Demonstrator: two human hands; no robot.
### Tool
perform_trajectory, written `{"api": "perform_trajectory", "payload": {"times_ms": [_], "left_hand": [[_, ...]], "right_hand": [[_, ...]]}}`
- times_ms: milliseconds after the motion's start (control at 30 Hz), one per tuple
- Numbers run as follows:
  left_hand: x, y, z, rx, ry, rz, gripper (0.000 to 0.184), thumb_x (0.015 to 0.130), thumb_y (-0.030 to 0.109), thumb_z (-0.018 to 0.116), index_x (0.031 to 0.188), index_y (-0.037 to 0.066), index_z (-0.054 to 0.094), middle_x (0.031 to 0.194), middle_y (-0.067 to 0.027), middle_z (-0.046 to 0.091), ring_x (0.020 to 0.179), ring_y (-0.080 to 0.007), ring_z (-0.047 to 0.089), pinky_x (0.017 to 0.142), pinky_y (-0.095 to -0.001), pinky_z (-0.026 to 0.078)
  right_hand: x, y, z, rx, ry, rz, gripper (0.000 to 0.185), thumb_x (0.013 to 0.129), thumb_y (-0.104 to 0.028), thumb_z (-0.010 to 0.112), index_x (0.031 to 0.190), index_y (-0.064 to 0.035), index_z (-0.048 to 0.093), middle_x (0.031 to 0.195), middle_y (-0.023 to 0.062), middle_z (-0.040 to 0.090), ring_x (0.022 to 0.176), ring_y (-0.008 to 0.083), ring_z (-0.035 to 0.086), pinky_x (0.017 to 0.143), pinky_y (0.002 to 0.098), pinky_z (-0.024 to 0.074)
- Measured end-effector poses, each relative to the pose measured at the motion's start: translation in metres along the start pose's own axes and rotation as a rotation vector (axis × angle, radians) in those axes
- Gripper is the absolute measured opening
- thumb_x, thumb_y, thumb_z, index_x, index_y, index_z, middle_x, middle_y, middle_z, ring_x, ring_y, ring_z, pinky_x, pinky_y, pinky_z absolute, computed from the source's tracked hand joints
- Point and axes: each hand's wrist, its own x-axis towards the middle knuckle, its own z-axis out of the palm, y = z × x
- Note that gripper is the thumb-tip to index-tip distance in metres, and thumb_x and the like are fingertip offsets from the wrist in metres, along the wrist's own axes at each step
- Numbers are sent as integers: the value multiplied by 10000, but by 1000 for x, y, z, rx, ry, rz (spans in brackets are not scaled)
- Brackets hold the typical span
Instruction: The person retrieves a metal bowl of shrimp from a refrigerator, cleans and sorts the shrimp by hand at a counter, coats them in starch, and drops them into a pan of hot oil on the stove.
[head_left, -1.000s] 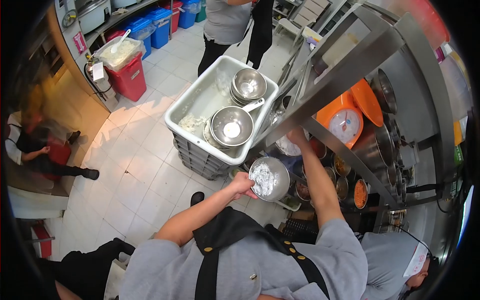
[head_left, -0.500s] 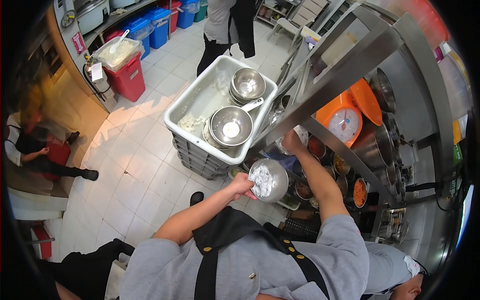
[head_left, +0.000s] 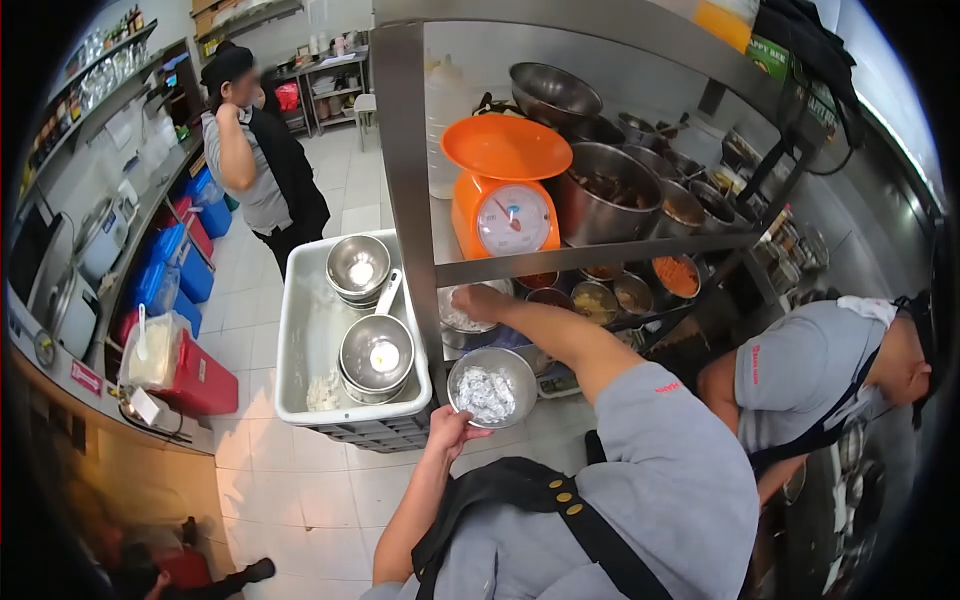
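My left hand grips the rim of a metal bowl at its lower left. White, powdery-looking pieces lie in that bowl, which tilts slightly towards me. On the low shelf just beyond it, my right hand dips with curled fingers into another metal bowl of white contents. Its fingertips are hidden, so what they hold cannot be made out. Left of both hands, a white tub carries stacked metal bowls and a handled pan on a bowl.
A steel shelf post rises close to my right hand. Above stands an orange scale beside a large pot. Bowls of food line the lower shelf. One co-worker stands beyond the tub; another bends at the right.
My view has swung right and up towards the shelf. The left hand's bowl is now nearer the shelf bowl, and the right hand stays at the white contents. The far co-worker is now more fully visible.
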Motion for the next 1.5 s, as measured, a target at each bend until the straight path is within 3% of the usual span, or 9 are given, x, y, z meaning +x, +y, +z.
{"api": "perform_trajectory", "payload": {"times_ms": [167, 233, 400, 633, 767, 867, 1033, 1200, 1500], "left_hand": [[-5, 0, -2, -24, -19, 18, 218, 823, -78, 410, 1012, -175, 463, 953, -266, 592, 776, -356, 655, 610, -409, 614], [-5, 6, -2, -37, -12, 27, 220, 822, -79, 409, 1014, -174, 462, 954, -266, 592, 779, -353, 655, 614, -407, 613], [-12, 22, -3, -30, -36, 24, 228, 823, -80, 408, 1028, -164, 464, 966, -257, 595, 785, -345, 656, 631, -412, 610], [-6, 31, -4, 26, -3, -13, 206, 834, -70, 404, 1007, -156, 476, 944, -249, 603, 763, -345, 658, 607, -404, 607], [-2, 26, -1, 0, -83, -46, 223, 820, -72, 418, 1016, -161, 473, 952, -262, 602, 751, -354, 659, 608, -406, 607], [1, 23, 9, 18, -156, -84, 231, 807, -80, 428, 1016, -168, 473, 959, -266, 598, 784, -366, 653, 623, -424, 606], [9, -1, 42, 66, -263, -198, 225, 805, -81, 432, 1004, -180, 464, 963, -272, 591, 807, -398, 646, 647, -456, 602], [13, -35, 88, 155, -311, -310, 233, 819, -75, 428, 1030, -174, 444, 984, -278, 583, 809, -403, 645, 651, -456, 602], [38, -128, 226, 350, -469, -393, 241, 843, -53, 434, 1065, -146, 439, 984, -266, 596, 791, -385, 652, 658, -434, 602]], "right_hand": [[-4, 3, -17, 208, -77, 471, 295, 625, -122, 563, 895, -28, 635, 879, 232, 635, 811, 351, 623, 740, 447, 480], [-3, 6, -29, -216, -41, 445, 244, 683, -145, 553, 883, -31, 632, 810, 189, 639, 747, 317, 634, 664, 435, 490], [-15, 57, -10, -246, 52, 425, 261, 756, -178, 608, 949, -3, 602, 885, 139, 611, 828, 263, 609, 760, 383, 484], [-59, 41, -43, 570, 342, 958, 249, 779, -168, 634, 964, -7, 592, 885, 93, 603, 816, 214, 607, 728, 359, 494], [-84, -52, -87, 1308, 624, 797, 253, 711, 39, 648, 955, 0, 593, 893, 71, 605, 804, 189, 610, 651, 318, 516], [-122, -86, -64, 1553, 369, 921, 336, 647, 109, 623, 970, 15, 622, 901, 90, 662, 819, 189, 646, 737, 318, 539], [-184, -133, -28, 1491, 315, 1112, 486, 617, 106, 659, 1089, 4, 601, 971, 75, 661, 885, 159, 627, 772, 302, 517], [-254, -158, -36, 1025, 309, 927, 712, 515, 63, 718, 1199, -41, 551, 1059, 78, 641, 936, 167, 585, 845, 293, 467], [-435, -164, -76, 830, 517, 1057, 492, 632, 86, 670, 1108, -14, 601, 981, 109, 672, 899, 145, 608, 816, 286, 488]]}}
